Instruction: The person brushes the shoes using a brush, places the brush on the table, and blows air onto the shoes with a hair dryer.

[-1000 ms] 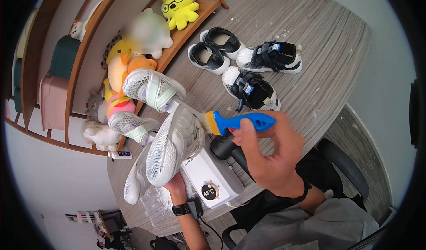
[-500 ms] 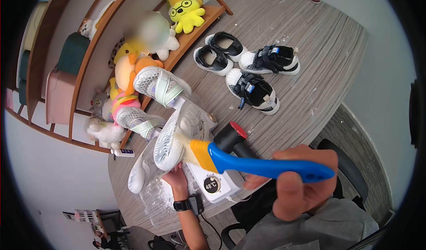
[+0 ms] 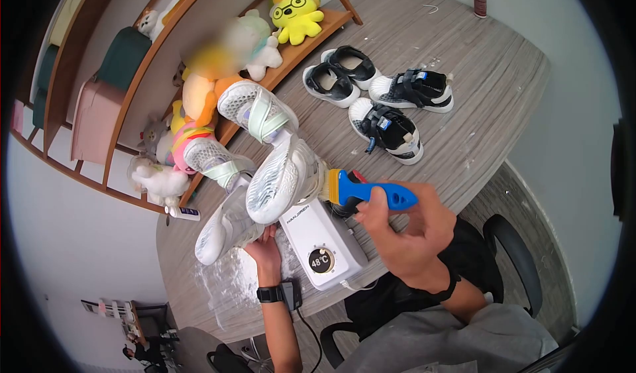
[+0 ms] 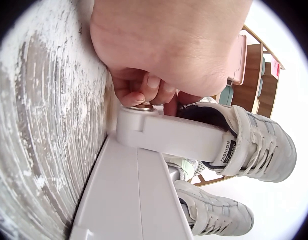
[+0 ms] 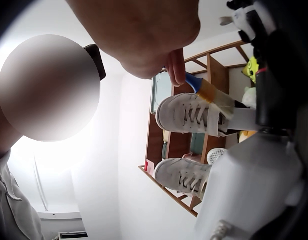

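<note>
A blue-handled brush point(image 3: 377, 193) is pinched in my right hand point(image 3: 414, 237), its pale bristles at the upper side of a white shoe point(image 3: 281, 177). In the right wrist view, the brush point(image 5: 206, 91) lies over that laced shoe point(image 5: 186, 114) near its strap. My left hand point(image 3: 266, 257) is low beside the white machine point(image 3: 321, 247), which reads 48°C. The left wrist view shows the left hand's point(image 4: 166, 55) curled fingers at the hinge of the machine's arm point(image 4: 184, 136), touching a metal knob. A second white shoe point(image 3: 228, 224) sits on another arm.
Two mesh shoes with pale green straps point(image 3: 268, 118) stand raised behind. Several black-and-white shoes point(image 3: 397, 134) are on the table point(image 3: 490, 75). Plush toys point(image 3: 296, 18) fill a wooden shelf at the left. A white bottle point(image 3: 183, 213) and a dark red bottle point(image 3: 480, 3) stand near the edges.
My right hand has swung the brush out toward the camera and over the sole, then back to the shoe's side. My left hand stays by the machine; the head view has shifted slightly.
</note>
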The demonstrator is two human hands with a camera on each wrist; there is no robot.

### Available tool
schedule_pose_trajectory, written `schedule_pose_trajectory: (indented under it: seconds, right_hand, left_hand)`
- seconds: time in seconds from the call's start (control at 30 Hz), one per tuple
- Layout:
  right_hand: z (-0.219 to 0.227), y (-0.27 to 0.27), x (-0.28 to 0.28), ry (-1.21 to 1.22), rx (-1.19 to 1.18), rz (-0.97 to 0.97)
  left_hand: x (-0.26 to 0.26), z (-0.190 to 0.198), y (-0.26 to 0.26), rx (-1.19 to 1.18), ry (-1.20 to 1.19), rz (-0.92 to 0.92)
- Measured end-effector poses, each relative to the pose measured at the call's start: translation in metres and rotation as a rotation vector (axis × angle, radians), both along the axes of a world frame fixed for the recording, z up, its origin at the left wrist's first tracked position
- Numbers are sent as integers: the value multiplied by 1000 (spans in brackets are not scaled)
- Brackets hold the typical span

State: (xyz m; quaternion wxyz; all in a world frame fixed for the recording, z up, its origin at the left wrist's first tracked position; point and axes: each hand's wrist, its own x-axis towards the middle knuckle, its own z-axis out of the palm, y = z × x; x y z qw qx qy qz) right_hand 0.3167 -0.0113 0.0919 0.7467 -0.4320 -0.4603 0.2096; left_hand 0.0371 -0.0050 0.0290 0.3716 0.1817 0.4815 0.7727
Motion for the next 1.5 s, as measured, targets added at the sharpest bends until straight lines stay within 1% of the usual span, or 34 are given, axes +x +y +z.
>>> schedule_pose_trajectory:
  seconds: [0.03, 0.13, 0.17, 0.2, 0.23, 0.3, 0.33, 0.37, 0.4, 0.43, 0.47, 0.5, 0.57, 0.6, 0.63, 0.73, 0.77, 0.83, 0.87, 0.93, 0.97, 1.03, 1.07, 1.1, 1.13, 1.17, 1.2, 1.23, 1.27, 1.3, 1.37, 1.4, 1.43, 1.5]
  right_hand:
    - [2, -4, 0, -4, 2, 8]
    - [11, -16, 1, -53, 27, 80]
    - [13, -19, 0, 29, 81, 114]
    - [15, -22, 0, 111, 135, 147]
    - [17, -27, 4, 105, 135, 156]
    - [17, -36, 14, 21, 136, 239]
    - [17, -38, 9, 133, 234, 207]
    - [17, -41, 11, 126, 228, 213]
    - [16, -44, 17, 121, 233, 261]
    - [16, -47, 26, 114, 238, 316]
    - [17, -48, 35, 107, 244, 373]
    - [21, -49, 44, 103, 252, 426]
    - [35, -47, 55, 100, 280, 523]
    - [50, -46, 60, -176, 209, 478]
    - [52, -41, 59, -185, 210, 492]
    - [51, -22, 53, -671, 247, 449]
    - [47, -16, 50, -682, 251, 458]
    - [37, -5, 43, -746, 339, 411]
    - [37, -4, 42, -754, 344, 419]
    - [38, -3, 38, -810, 397, 387]
    - [38, -3, 36, -839, 411, 421]
    - [39, -9, 34, -739, 473, 363]
    - [40, -13, 31, -666, 489, 323]
    - [42, -14, 34, -694, 506, 346]
    - [43, -16, 36, -664, 577, 330]
    - [44, -17, 39, -626, 645, 315]
    - [42, -18, 42, -636, 654, 334]
    - [39, -18, 46, -547, 721, 313]
    - [36, -19, 51, -456, 784, 293]
    - [34, -25, 56, -468, 791, 312]
    - [35, -38, 58, -400, 732, 239]
    - [39, -44, 51, -371, 761, 299]
    - [46, -49, 44, -376, 766, 308]
    - [56, -55, 33, -697, 648, 483]
  left_hand:
    - [0, 0, 0, 12, 19, -30]
    - [12, 9, 1, -53, 36, 34]
    - [4, 3, -1, -53, 29, 44]
    - [-9, -6, -3, -15, 46, -51]
    - [-19, -14, -5, 23, 63, -145]
    - [-21, -16, -3, 29, 56, -129]
    - [-23, -19, -3, 30, 53, -124]
    - [-45, -40, -2, 26, 44, -119]
    - [-80, -76, 0, -23, 81, -94]
    - [-97, -101, -6, -72, 113, -64]
    - [-67, -79, 2, 2, 74, 7]
    - [-59, -64, -1, 1, 60, 19]
    - [-49, -39, -3, 266, 53, -421]
    - [-37, -30, -2, 138, 35, -262]
    - [-34, -26, -2, 142, 27, -248]
    - [-30, -23, -2, 123, 75, -252]
    - [-31, -23, -4, 127, 65, -241]
    - [-33, -24, -4, 127, 101, -300]
    - [-28, -20, -2, 131, 93, -291]
    - [-15, -10, 0, 48, 66, -139]
    - [-17, -11, 0, 56, 33, -108]
    - [-21, -18, 0, 11, 133, -169]
    - [-19, -20, 2, 28, 92, -145]
    - [-20, -18, 2, 25, 128, -169]
    - [-22, -15, 2, 17, 173, -196]
    - [-22, -13, 2, 26, 158, -176]
    - [-19, -10, 1, 29, 154, -186]
    - [-19, -10, 1, 31, 149, -198]
    - [-24, -19, 5, 25, 109, -169]
    - [-22, -14, 4, 32, 93, -154]
    - [-18, -6, 2, 20, 190, -191]
    - [-18, -7, 2, 39, 175, -207]
    - [-19, -6, 1, 43, 168, -199]
    - [-18, -2, 0, 38, 201, -226]
